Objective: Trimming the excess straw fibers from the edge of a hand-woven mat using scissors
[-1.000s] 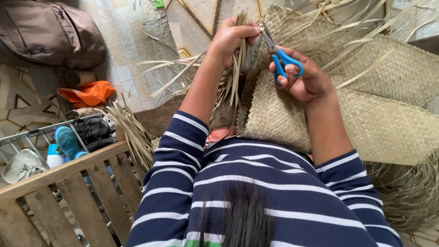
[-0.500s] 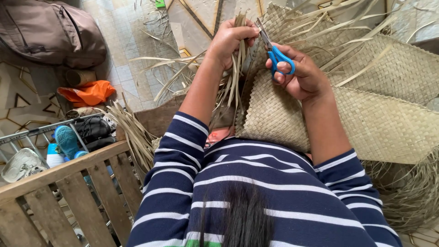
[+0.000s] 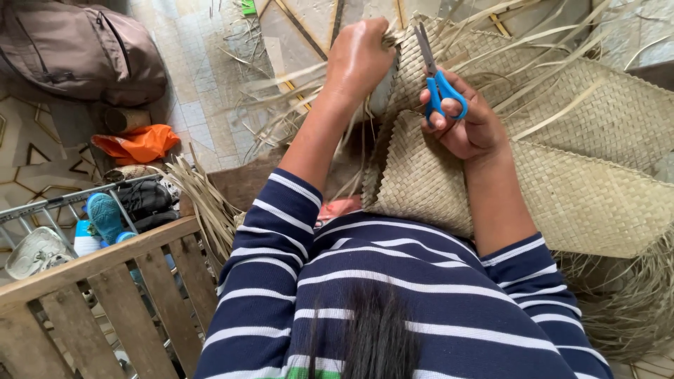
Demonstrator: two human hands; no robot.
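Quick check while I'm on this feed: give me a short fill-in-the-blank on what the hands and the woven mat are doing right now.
1. The right hand holds a pair of ____-handled scissors.
2. The left hand is closed around a bunch of loose ____ at the edge of the woven mat.
3. The scissors' blades point ____ from the person, toward the mat's edge.
4. On the floor at the left, below the brown bag, lies an ____ cloth.

Missing words: blue; strips; away; orange

Bare tiled floor (image 3: 189,77) lies open at far left between the brown bag (image 3: 77,49) and loose straw strips (image 3: 281,91). The woven mat (image 3: 597,196) fills the right; a wooden railing (image 3: 105,281) blocks near left.
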